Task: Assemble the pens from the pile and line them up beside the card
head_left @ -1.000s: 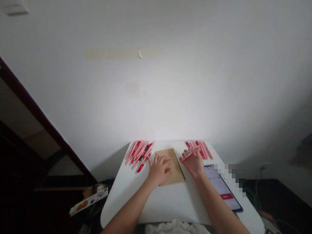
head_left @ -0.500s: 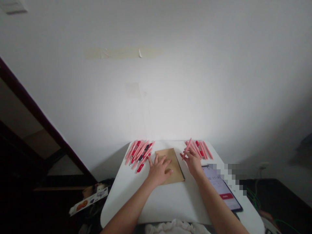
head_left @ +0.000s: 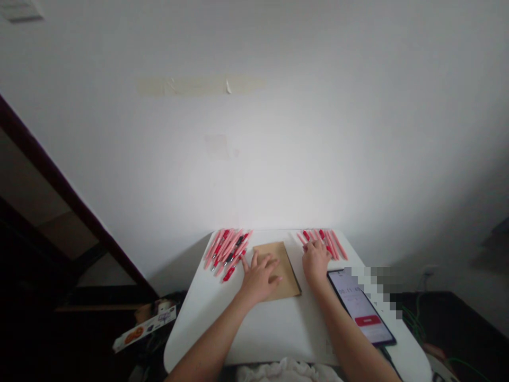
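Observation:
My left hand (head_left: 260, 276) lies flat with spread fingers on a brown notebook (head_left: 283, 268) in the middle of the white table (head_left: 278, 329). My right hand (head_left: 315, 260) rests palm down just right of the notebook. Its fingers stretch forward onto the near ends of the right row of pink and red pens (head_left: 328, 241), and no pen stands up out of it. A larger heap of pink and red pens (head_left: 227, 249) lies left of the notebook, close to my left thumb.
A phone (head_left: 361, 306) with a lit screen lies by my right forearm near the table's right edge. A white wall rises behind the table. A printed box (head_left: 145, 324) sits on the dark floor at the left. White cloth (head_left: 284, 370) shows at the near edge.
My right hand held a pink pen up beside the notebook, carried it forward and came down flat on the right row of pens. The left hand stayed on the notebook.

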A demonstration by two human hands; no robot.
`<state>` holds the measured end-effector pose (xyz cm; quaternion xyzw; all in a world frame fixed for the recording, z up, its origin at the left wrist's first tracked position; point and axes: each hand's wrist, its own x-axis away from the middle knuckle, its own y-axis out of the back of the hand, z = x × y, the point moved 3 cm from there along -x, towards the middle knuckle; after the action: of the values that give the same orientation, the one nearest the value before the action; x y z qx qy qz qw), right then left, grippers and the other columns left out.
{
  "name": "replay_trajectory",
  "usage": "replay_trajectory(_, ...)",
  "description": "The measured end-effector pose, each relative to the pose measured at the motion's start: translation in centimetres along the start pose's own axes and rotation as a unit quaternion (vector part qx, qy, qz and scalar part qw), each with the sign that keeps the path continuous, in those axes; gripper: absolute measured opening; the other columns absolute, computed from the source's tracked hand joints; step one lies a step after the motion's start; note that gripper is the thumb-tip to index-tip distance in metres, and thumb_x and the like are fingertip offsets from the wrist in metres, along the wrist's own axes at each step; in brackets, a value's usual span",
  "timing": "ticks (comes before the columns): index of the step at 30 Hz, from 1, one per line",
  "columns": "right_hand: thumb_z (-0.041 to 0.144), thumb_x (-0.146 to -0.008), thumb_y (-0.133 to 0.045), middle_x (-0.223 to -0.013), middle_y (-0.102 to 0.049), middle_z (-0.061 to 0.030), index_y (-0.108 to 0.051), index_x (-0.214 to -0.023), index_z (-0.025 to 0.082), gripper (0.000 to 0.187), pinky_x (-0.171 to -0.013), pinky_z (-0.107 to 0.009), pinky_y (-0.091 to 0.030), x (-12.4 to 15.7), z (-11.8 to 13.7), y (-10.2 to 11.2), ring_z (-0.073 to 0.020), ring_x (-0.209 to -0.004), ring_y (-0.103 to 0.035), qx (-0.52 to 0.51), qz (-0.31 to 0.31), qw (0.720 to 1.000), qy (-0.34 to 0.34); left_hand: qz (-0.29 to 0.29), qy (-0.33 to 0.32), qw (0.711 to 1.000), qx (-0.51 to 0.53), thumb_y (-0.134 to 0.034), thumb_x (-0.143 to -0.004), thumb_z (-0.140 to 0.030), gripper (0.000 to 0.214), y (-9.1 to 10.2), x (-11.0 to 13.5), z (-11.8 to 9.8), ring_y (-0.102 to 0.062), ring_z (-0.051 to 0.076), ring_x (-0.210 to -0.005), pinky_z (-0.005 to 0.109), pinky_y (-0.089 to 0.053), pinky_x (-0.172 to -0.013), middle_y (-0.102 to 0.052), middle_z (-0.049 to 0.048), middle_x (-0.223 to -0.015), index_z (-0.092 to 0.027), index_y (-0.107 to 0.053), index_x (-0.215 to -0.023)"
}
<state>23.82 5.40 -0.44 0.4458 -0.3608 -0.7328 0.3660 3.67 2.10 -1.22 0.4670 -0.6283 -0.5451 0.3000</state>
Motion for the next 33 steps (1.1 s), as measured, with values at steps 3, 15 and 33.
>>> replay_trajectory(3,0.012,-0.093,-0.039,-0.118,-0.062,-0.0156,-0.073,-0.103,0.017,0.035,-0.09,-0.041,-0.031,0.2,0.1,-0.2,-0.0305,-0.114,-0.049,0.033,0.02,0.999,0.019,0.0,0.001,1.0,-0.002,-0.049,-0.09,-0.061,0.055,0.1,0.0,0.0,-0.02,0.043,-0.147,0.081,0.004,-0.109,-0.042,0.0016,-0.155,-0.042,-0.046,-0.142)
replay_trajectory(15,0.008,-0.093,-0.031,-0.129,-0.06,-0.0165,-0.071,-0.113,0.017,0.046,-0.091,-0.044,-0.031,0.3,0.2,0.0,-0.0314,-0.111,-0.051,0.094,0.012,0.995,0.023,-0.002,-0.001,1.0,0.002,-0.047,-0.09,-0.063,0.054,0.0,0.1,0.1,-0.02,0.042,-0.148,0.082,0.003,-0.109,-0.042,0.0,-0.155,-0.043,-0.046,-0.141)
replay_trajectory(33,0.01,-0.094,-0.036,-0.117,-0.064,-0.0192,-0.07,-0.112,0.017,0.04,-0.094,-0.048,-0.026,0.0,-1.1,0.2,-0.0295,-0.104,-0.055,0.103,-0.029,0.994,-0.033,0.002,0.003,1.0,-0.003,-0.049,-0.091,-0.058,0.053,-0.1,0.1,0.2,-0.022,0.041,-0.146,0.079,0.002,-0.111,-0.042,0.001,-0.155,-0.042,-0.046,-0.141)
